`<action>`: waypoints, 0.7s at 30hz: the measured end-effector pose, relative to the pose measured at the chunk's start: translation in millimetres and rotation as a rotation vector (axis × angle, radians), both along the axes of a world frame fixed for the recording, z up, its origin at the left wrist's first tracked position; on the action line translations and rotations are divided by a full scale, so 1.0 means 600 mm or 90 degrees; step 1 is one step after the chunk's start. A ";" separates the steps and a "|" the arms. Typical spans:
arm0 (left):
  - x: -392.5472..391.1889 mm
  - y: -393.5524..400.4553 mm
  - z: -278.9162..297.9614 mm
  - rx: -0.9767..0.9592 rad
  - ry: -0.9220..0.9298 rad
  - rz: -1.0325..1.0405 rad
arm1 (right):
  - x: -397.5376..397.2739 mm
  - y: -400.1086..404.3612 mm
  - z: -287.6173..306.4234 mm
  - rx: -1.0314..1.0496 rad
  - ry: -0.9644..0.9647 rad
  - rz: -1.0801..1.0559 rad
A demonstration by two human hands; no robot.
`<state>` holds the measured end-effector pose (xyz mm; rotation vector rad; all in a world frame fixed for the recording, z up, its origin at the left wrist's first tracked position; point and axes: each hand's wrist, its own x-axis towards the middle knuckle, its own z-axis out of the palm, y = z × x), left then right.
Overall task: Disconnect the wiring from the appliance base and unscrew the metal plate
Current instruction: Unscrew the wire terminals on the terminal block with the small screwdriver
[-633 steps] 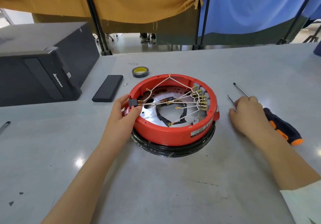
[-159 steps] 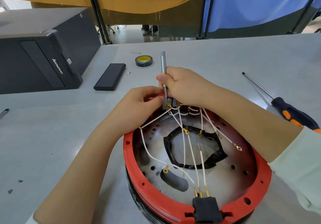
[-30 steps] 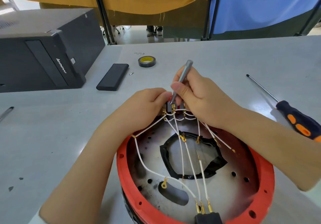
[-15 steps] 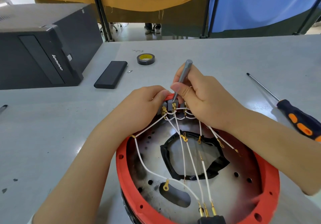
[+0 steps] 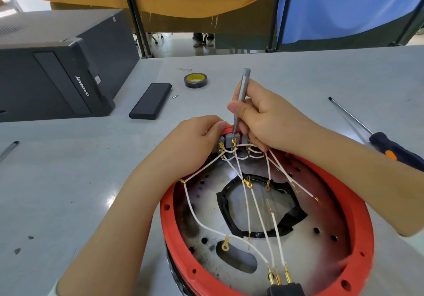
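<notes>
The left hand (image 5: pixel 195 144) is pressed against the far rim of the round red plastic appliance base (image 5: pixel 358 238), fingers curled onto the grey terminal block (image 5: pixel 226 140); what's actually pinched can't be told. Just right of it, the slim grey metal screwdriver (image 5: pixel 241 98) is pinched upright by the right hand (image 5: pixel 270 121), tip at a brass terminal. The thin white wires (image 5: pixel 250 206) look floppy and light, best taken by the gold lugs, not yanked. The shiny perforated metal plate (image 5: pixel 305 256) seems stiff. Screw heads are hidden under fingers, and the black plug (image 5: pixel 286 290) is cut off.
</notes>
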<state>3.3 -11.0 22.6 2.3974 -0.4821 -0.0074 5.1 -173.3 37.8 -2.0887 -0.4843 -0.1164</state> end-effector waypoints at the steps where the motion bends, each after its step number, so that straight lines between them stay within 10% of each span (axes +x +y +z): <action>1: 0.000 0.000 0.000 0.000 0.001 0.000 | 0.002 0.001 -0.001 0.005 0.007 -0.006; 14: 0.002 0.002 -0.004 -0.013 -0.005 -0.006 | -0.017 -0.005 -0.015 -0.046 -0.159 0.008; 21: 0.000 0.001 -0.003 -0.013 -0.005 -0.008 | 0.004 0.000 -0.006 0.006 -0.019 -0.037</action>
